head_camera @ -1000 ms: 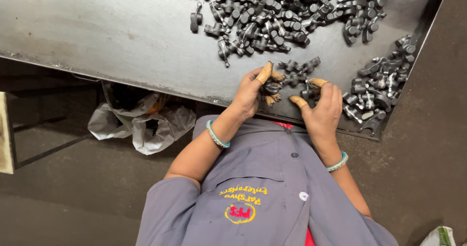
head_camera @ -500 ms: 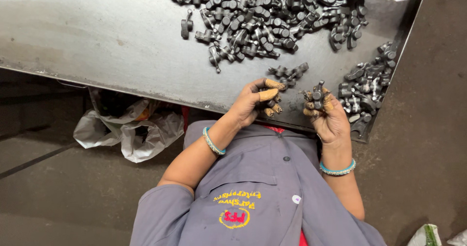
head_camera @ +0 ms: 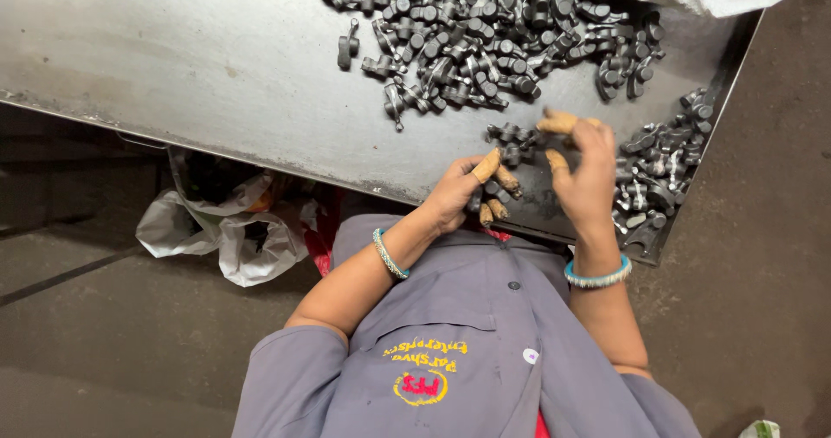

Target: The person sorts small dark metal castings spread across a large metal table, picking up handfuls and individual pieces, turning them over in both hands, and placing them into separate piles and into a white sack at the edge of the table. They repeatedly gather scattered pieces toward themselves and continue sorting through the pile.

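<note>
L hand [head_camera: 457, 197]: curled at tray's near edge, fingers w/ tan tape closed round a small dark metal part [head_camera: 475, 202]
R hand [head_camera: 585, 171]: fingers bent, tips on small cluster of parts [head_camera: 511, 139]; can't tell if gripping
Big pile [head_camera: 485, 35]: far side of metal tray [head_camera: 216, 66]
Side pile [head_camera: 662, 165]: just right of R hand

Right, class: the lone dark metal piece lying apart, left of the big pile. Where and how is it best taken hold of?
Probably pinch the lone piece across its narrow middle, coming from above on its left. The table is bare there, while the pile crowds its right side.
</note>
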